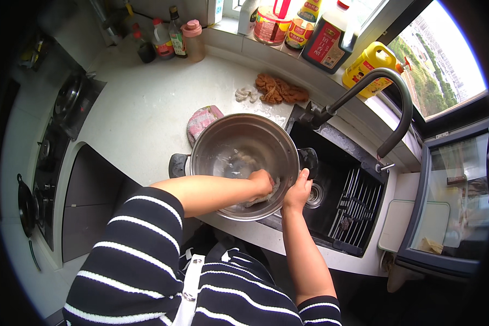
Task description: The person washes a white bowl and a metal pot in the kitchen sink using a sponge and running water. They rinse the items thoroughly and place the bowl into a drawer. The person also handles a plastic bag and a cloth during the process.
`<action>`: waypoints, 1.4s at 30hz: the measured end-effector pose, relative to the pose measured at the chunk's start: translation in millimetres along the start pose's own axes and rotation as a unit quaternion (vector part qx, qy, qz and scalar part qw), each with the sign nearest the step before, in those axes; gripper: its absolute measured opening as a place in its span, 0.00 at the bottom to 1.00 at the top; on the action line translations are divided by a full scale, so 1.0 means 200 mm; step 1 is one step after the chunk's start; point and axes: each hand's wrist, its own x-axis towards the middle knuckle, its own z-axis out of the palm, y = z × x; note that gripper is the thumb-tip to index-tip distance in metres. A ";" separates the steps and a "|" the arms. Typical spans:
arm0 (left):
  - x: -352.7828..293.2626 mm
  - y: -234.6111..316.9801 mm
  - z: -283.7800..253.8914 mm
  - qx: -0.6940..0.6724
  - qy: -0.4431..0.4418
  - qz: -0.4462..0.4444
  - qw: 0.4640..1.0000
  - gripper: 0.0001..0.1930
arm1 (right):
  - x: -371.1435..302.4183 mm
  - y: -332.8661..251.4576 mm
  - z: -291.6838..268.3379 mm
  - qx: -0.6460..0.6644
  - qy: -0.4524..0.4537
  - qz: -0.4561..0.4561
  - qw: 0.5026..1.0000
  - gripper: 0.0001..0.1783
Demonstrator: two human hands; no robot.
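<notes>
A large stainless steel pot (223, 142) with black side handles stands on the counter and overlaps the left edge of the sink. Inside it, my left hand (262, 183) is closed on a pale cleaning cloth (259, 201), pressed to the lower right of the inner wall. Fingers partly hide the cloth, so its full shape does not show. My right hand (298, 192) grips the pot's right rim below the handle, thumb up and fingers mostly hidden behind the wall. Wet, shiny patches show on the pot's bottom.
Right of the pot lies a black sink (331, 157) with a roll-up rack (358, 201) and a tall dark faucet (399, 108). Behind the pot are a pink cloth (201, 122) and a brown rag (280, 89). Bottles (331, 38) line the sill; an open window (451, 190) juts in at right.
</notes>
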 end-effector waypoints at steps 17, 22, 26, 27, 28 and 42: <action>0.00 0.24 -0.10 -0.532 -0.049 -0.041 0.844 0.09 | 0.00 0.07 0.00 0.076 -0.039 0.004 0.996 0.25; -0.15 0.15 -0.12 -0.384 -0.141 -0.063 0.910 0.10 | -0.01 0.06 0.00 0.090 -0.010 -0.012 0.996 0.26; 0.11 0.26 -0.10 -0.621 -0.041 -0.081 0.779 0.06 | -0.02 0.07 0.02 0.020 -0.003 -0.028 0.999 0.27; 0.21 0.27 -0.13 -0.657 -0.004 -0.082 0.749 0.06 | -0.03 0.05 0.02 -0.055 0.014 -0.025 0.998 0.28; 0.19 0.35 -0.19 -0.673 0.050 -0.082 0.733 0.06 | -0.01 0.06 0.00 -0.052 0.016 -0.033 0.998 0.28; 0.11 0.17 -0.01 -0.168 0.094 -0.043 0.980 0.10 | 0.00 0.08 0.00 -0.012 0.008 -0.031 0.999 0.29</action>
